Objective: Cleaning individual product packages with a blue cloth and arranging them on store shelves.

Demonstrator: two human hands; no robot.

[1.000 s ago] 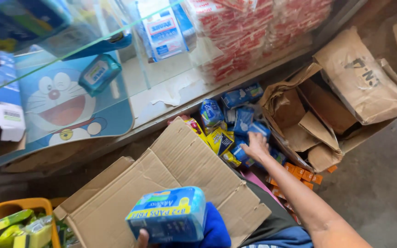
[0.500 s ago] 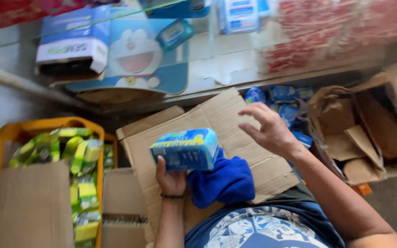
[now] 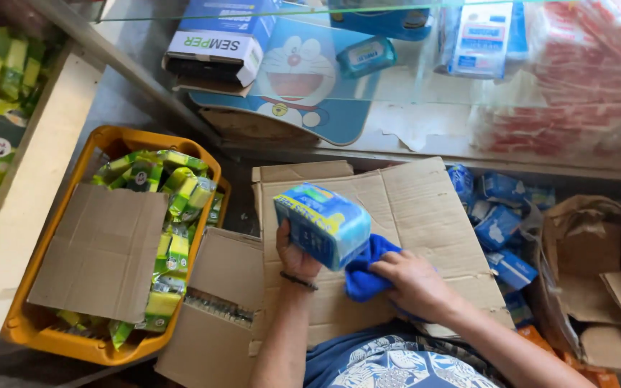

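Note:
My left hand [image 3: 295, 253] holds up a light blue plastic-wrapped pack [image 3: 323, 222] with yellow print, above a flattened cardboard sheet [image 3: 404, 208]. My right hand [image 3: 412, 282] rests on a bright blue cloth [image 3: 366, 272] that lies on the cardboard just under the pack, fingers closed over its edge. Both forearms reach up from the bottom of the view, over a blue patterned shirt.
An orange basket [image 3: 30, 327] at the left holds several green and yellow packs under a cardboard piece [image 3: 98, 251]. More blue packs [image 3: 501, 237] lie at the right beside a torn brown carton [image 3: 598, 287]. A glass shelf [image 3: 411, 108] with boxes and red packs runs across the top.
My right hand came back from the blue packs at the right and dropped onto the blue cloth. The left hand kept the pack raised. The view swung left, which brought the orange basket into sight.

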